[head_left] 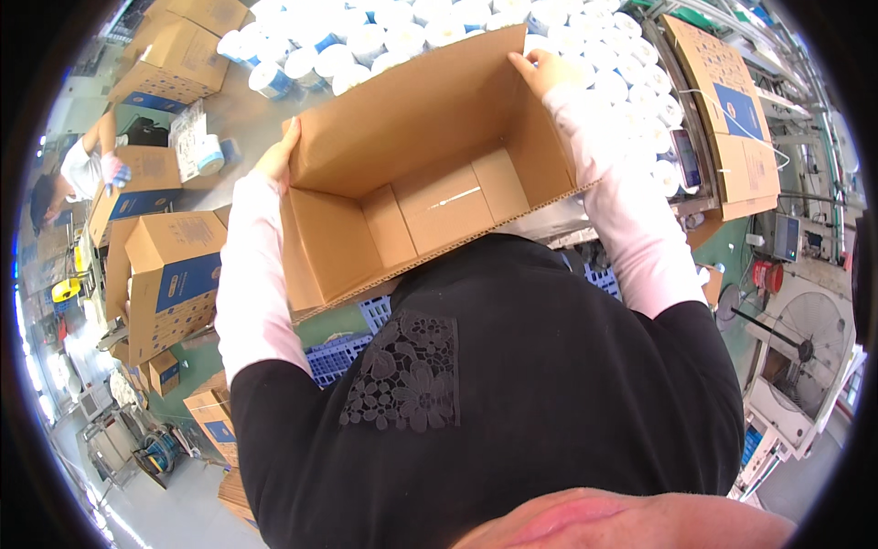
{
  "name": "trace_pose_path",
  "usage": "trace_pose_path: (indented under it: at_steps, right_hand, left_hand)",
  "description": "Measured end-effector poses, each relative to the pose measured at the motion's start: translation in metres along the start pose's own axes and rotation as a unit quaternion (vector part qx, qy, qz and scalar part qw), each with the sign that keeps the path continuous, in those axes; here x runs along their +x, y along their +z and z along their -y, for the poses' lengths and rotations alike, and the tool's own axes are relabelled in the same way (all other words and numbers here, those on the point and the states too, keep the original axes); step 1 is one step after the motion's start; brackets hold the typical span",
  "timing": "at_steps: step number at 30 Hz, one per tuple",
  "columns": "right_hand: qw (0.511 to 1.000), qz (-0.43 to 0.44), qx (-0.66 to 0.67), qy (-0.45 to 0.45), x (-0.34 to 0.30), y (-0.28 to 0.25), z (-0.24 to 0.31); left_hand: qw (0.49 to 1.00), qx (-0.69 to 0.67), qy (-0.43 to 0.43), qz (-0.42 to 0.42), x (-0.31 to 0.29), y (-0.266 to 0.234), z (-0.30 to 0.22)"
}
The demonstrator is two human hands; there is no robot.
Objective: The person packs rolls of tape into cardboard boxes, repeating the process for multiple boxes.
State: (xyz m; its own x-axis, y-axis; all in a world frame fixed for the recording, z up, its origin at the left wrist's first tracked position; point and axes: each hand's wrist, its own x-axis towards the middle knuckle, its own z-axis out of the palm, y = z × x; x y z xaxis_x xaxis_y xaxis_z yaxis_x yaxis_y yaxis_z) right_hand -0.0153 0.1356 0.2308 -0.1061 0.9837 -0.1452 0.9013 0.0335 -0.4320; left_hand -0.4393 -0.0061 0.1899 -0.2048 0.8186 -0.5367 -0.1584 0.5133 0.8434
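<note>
We hold an open cardboard carton (402, 114) beside white cylindrical packs (368, 42).
Our left hand (277, 160) and right hand (549, 71) — each closed on a far corner — apparently balance its width.

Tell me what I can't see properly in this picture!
In the head view:
Box: outer far side, hidden by its own wall.
Left hand: some fingers, behind the box.
Blue crates: partly covered by box and shirt.
White cylinders: some cut by the top edge.
Phone: screen too small.

box (425, 169): matt corrugated cardboard | shirt (558, 375): smooth matt cloth | lace panel (412, 380): openwork cloth | crate (337, 357): plastic
</note>
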Motion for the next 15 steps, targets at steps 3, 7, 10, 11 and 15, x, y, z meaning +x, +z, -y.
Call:
trace_pose_path:
  at_steps: [3,7,10,11,15]
  right_hand:
    - [0.965,-0.22,-0.025,-0.141,-0.001,0.023,0.008]
    - [0.958,-0.029,0.274,-0.078,0.018,0.031,-0.012]
    - [0.994,0.071,0.085,-0.01,0.035,0.031,-0.003]
    - [0.997,0.065,0.036,0.003,0.036,0.031,-0.001]
    - [0.931,-0.034,-0.021,-0.363,-0.01,0.037,0.02]
  left_hand:
    - [0.998,0.039,-0.033,-0.035,0.029,0.0,-0.007]
    - [0.96,0.213,0.074,-0.167,0.043,-0.001,0.007]
    - [0.867,0.449,-0.015,-0.216,0.039,0.008,0.009]
    - [0.848,0.495,-0.026,-0.187,0.054,0.002,0.013]
    - [0.681,0.728,-0.079,-0.002,0.083,-0.007,0.015]
